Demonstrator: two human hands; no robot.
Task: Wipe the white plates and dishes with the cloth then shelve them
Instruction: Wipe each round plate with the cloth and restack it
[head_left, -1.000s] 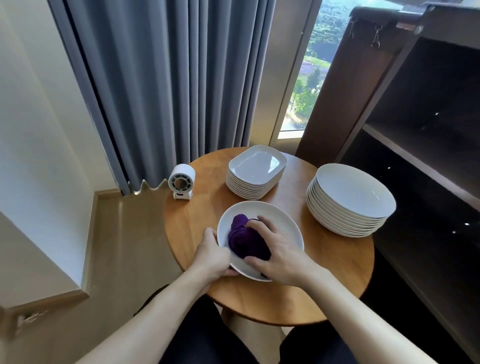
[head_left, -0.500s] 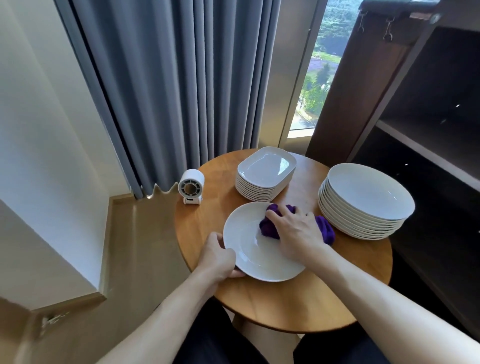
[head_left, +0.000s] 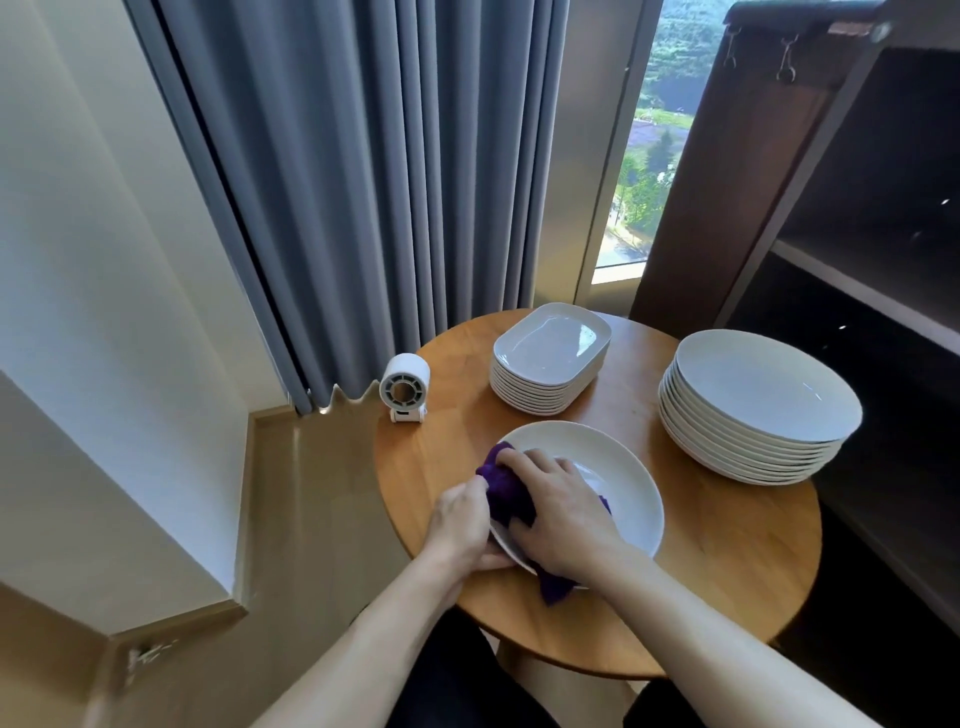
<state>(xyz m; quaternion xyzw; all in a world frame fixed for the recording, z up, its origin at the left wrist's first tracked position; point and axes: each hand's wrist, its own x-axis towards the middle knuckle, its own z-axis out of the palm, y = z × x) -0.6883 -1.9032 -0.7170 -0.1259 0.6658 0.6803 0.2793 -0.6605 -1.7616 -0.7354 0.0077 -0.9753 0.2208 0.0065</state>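
Currently pressing the bunched purple cloth down onto the near-left part of a white plate with the right hand, fingers curled over the cloth and clamped on it. Gripping the near-left rim of the plate with the left hand, thumb lying on top of the rim, other fingers tucked underneath and out of sight. Letting one tail of the cloth spill over the plate's near edge onto the round wooden table. Resting the plate flat on the table's near-left area, just in front of a stack of rectangular dishes and well apart from a stack of round plates sitting at the table's right side. Sharing the far-left table edge with a small white device, standing upright beside the grey curtain. Facing a dark wooden shelf unit rising just right of the table, close to the round stack.
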